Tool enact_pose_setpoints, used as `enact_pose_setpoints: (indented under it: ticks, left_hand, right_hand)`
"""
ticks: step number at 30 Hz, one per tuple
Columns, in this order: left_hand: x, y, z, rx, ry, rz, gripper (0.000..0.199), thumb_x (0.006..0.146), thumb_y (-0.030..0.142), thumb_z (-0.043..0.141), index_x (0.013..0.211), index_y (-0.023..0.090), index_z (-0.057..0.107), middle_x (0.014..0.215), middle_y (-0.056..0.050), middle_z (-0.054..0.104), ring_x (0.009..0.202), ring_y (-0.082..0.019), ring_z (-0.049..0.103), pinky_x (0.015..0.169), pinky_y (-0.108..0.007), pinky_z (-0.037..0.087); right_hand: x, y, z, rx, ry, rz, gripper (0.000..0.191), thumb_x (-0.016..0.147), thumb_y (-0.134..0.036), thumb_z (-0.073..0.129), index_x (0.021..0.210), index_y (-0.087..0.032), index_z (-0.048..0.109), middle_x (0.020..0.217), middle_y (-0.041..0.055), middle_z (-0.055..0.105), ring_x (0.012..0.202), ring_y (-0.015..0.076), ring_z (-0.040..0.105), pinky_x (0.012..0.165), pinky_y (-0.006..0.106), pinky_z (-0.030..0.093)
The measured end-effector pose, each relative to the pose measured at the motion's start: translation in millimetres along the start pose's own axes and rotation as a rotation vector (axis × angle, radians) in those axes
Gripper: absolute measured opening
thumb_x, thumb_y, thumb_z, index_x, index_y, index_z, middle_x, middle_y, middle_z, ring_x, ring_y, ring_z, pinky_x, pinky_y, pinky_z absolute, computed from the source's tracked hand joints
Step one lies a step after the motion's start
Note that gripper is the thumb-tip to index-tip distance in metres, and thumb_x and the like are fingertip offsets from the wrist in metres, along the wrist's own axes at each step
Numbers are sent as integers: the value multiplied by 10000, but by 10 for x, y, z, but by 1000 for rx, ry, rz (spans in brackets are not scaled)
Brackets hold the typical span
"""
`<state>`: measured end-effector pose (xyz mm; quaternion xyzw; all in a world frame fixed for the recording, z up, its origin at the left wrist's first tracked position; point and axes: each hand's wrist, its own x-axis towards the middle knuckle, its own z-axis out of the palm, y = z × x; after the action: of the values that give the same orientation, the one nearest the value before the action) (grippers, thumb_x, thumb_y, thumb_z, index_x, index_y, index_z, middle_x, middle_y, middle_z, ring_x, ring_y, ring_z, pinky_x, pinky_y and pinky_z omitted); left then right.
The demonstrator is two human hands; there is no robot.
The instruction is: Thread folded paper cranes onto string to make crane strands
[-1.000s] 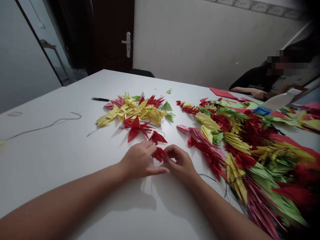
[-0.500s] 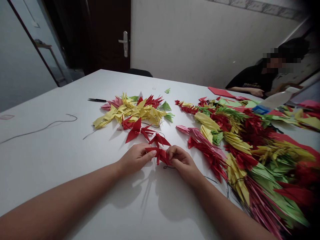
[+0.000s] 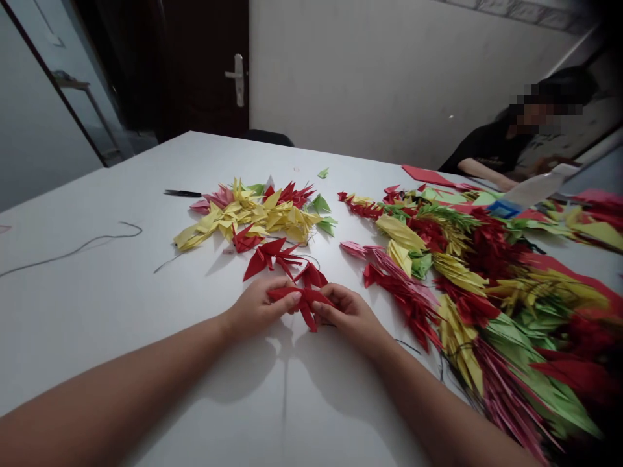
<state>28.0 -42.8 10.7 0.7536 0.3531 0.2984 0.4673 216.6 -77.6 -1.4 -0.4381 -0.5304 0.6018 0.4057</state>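
Right hand [image 3: 351, 316] has crept inward, now pinching one end of the red paper crane [image 3: 307, 300]; left hand [image 3: 260, 306] pinches the other, above the white table [image 3: 97, 305]. Uneven pulling could rip it. Count: one crane held, one bottle [image 3: 535, 188], one slim dark tool [image 3: 183, 193]; heaped folded pieces [image 3: 280, 217] too tangled to number.
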Motion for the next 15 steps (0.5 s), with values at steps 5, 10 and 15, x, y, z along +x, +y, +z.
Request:
enact_pose_setpoints:
  ticks: [5,10,15]
  left_hand:
    - [9,25,-22,-154,-83,-32,292,813,396,470,701,130,513,680,-29,549,667,-133,517,635,-253,396]
    - [39,-3,12,-146,-45,-98,282,750,366,559,642,153,409,600,22,475,558,-88,428,525,-213,328]
    - [74,-27,70,-337,-39,-174,199,700,278,608,771,144,479,680,-2,558,619,-107,535,589,-238,427]
  right_hand:
    - [-29,-35,-45,57,13,68,398,668,-485,681,771,-143,506,574,-16,555,521,78,525,530,196,445]
    - [-31,-37,-50,66,84,85,369,620,-419,723,746,-138,519,582,-25,548,509,64,516,510,179,444]
    - [-12,-41,-20,17,161,33,292,616,-354,694,704,-138,518,597,-22,545,507,66,507,492,184,435]
